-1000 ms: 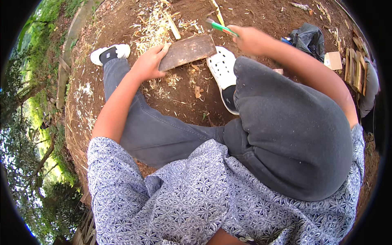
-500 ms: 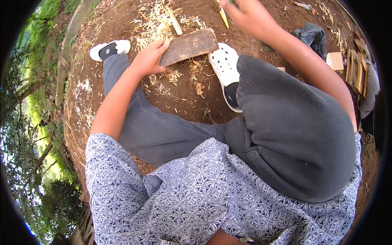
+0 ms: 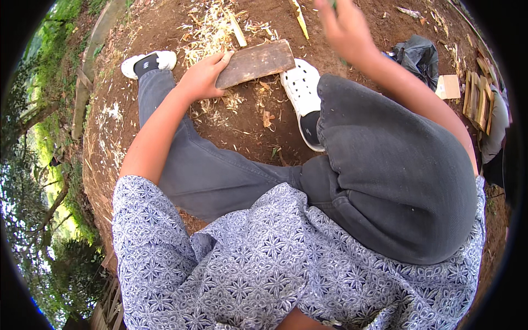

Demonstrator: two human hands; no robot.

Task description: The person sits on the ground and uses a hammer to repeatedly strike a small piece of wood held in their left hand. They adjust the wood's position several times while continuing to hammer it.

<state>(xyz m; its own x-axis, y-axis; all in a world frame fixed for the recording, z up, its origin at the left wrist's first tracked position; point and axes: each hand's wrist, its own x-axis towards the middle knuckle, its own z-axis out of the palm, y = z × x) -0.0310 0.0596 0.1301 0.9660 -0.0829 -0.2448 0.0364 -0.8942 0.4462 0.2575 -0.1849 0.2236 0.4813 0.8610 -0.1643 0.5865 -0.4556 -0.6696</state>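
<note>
My left hand [image 3: 201, 77] grips the left end of a flat brown wooden board [image 3: 256, 63], which rests on the dirt against my white shoe [image 3: 302, 93]. My right hand [image 3: 344, 27] is raised at the top edge of the view and blurred. Only a sliver of the green-handled tool [image 3: 333, 3] shows above its fingers. I sit on the ground with the right knee bent up and the left leg stretched out to a white shoe [image 3: 148, 60].
Pale wood shavings [image 3: 212, 33] and a split stick [image 3: 300, 16] lie on the soil beyond the board. A black bag [image 3: 418, 52], a piece of cardboard [image 3: 450, 86] and stacked wood pieces [image 3: 478, 99] sit at the right. Grass borders the left.
My right hand has risen from beside the board to the top edge, taking the green-handled tool almost out of view. My left hand stays on the board.
</note>
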